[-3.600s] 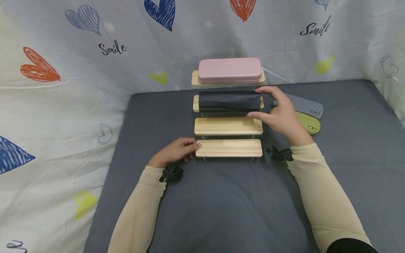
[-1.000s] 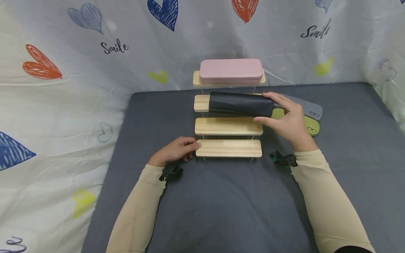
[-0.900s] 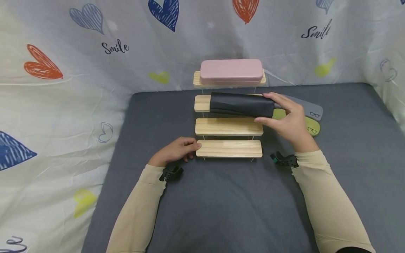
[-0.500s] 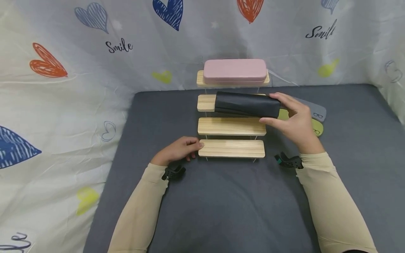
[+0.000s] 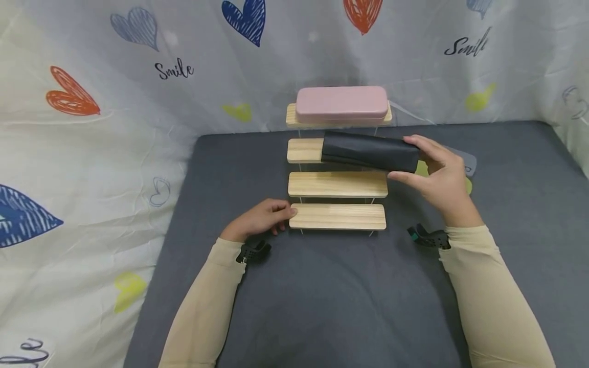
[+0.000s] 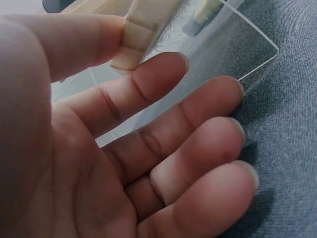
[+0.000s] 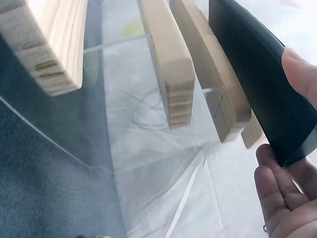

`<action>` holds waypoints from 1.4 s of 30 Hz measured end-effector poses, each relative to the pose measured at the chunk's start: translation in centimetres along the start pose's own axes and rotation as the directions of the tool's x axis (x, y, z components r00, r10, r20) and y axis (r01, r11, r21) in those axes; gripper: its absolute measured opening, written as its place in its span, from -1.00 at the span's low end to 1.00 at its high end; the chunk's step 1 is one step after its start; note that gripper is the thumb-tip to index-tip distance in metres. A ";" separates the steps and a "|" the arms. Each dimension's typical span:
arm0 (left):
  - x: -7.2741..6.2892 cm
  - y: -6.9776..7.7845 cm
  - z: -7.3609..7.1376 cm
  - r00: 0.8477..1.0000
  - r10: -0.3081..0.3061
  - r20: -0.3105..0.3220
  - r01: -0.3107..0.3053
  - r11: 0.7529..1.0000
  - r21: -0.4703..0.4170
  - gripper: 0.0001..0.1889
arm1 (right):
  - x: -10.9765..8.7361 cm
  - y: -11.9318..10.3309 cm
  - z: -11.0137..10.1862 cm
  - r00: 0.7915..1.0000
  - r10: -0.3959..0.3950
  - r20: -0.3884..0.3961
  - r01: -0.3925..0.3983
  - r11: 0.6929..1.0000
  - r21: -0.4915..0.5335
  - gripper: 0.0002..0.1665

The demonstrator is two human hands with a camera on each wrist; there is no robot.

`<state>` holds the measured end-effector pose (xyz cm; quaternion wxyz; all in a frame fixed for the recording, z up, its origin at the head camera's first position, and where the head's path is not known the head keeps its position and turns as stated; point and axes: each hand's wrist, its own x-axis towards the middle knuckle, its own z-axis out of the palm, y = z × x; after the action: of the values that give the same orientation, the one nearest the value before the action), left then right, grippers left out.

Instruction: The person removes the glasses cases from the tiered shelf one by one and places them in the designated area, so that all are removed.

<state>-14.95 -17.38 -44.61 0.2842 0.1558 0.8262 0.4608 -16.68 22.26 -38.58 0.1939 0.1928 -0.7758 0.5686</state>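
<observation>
My right hand [image 5: 444,179] grips the right end of a black glasses case [image 5: 368,151], thumb on the near side and fingers on the far side. The case slants over the third board of a stepped stand, its left end over the wood and its right end past the board. In the right wrist view the black case [image 7: 262,84] stands off the board ends. My left hand [image 5: 259,217] pinches the left end of the stand's lowest wooden board [image 5: 338,216]. The left wrist view has the thumb on the wood [image 6: 141,32] and the index finger beneath.
A pink glasses case [image 5: 342,102] lies on the stand's top board. Right of the stand, a grey case [image 5: 467,161] and a green case [image 5: 422,168] lie on the grey cloth [image 5: 322,306], partly hidden by my right hand. A printed curtain [image 5: 276,66] hangs behind.
My right hand has drawn the black case rightward along the third board and tilted it, baring the board's left part. The left hand keeps its hold on the lowest board.
</observation>
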 end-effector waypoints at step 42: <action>-0.1 -0.2 0.3 1.000 0.015 -0.004 -0.015 1.000 -0.010 -0.53 | -4.9 -1.0 -6.3 0.971 0.112 -0.210 -0.109 0.994 0.029 -0.15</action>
<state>-14.68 -17.37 -44.86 0.2801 0.1596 0.8232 0.4673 -11.50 28.41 -38.57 0.2415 0.0895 -0.7556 0.6023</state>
